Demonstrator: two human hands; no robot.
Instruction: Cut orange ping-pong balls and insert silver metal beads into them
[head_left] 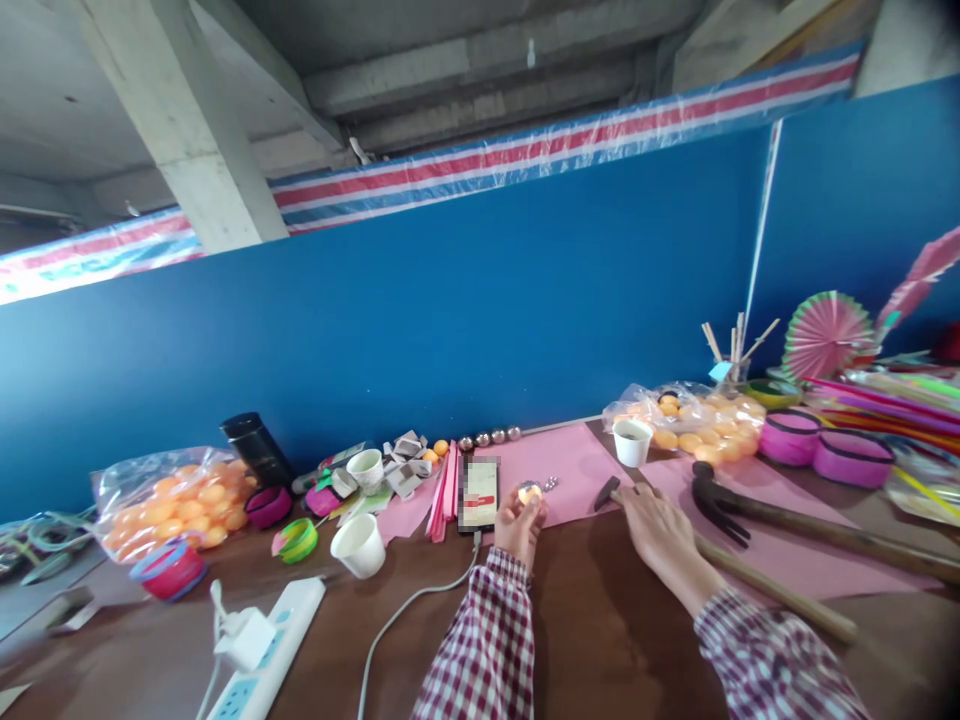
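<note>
1. Nearest: red-and-white checked sleeves (480, 650), rising from the bottom edge. Long white plastic power strip (291, 622) at lower left, cut off by that edge.
2. Room: dark-brown wooden tabletop (585, 630) formed a broad strip between the forearms. Thin white cable (401, 613) curved left of it to a dark-framed phone (480, 492). A tall blue partition (465, 300) bounded the far side.
3. Left hand (516, 530): fingertips pinched a small round orange ball (529, 495), just right of the phone, over the pink paper sheet (566, 450).
4. Right hand (660, 530): fingers lay over a small dark-headed hammer (787, 596), near its head; whether they were closed around it, could not tell.
5. Long axis: head leftward, pale wooden handle slanting rightward and nearer. Larger claw hammer (817, 533) lay beyond, roughly parallel.
6. Writing: phone screen partly blurred, a red patch visible, text unreadable.
</note>
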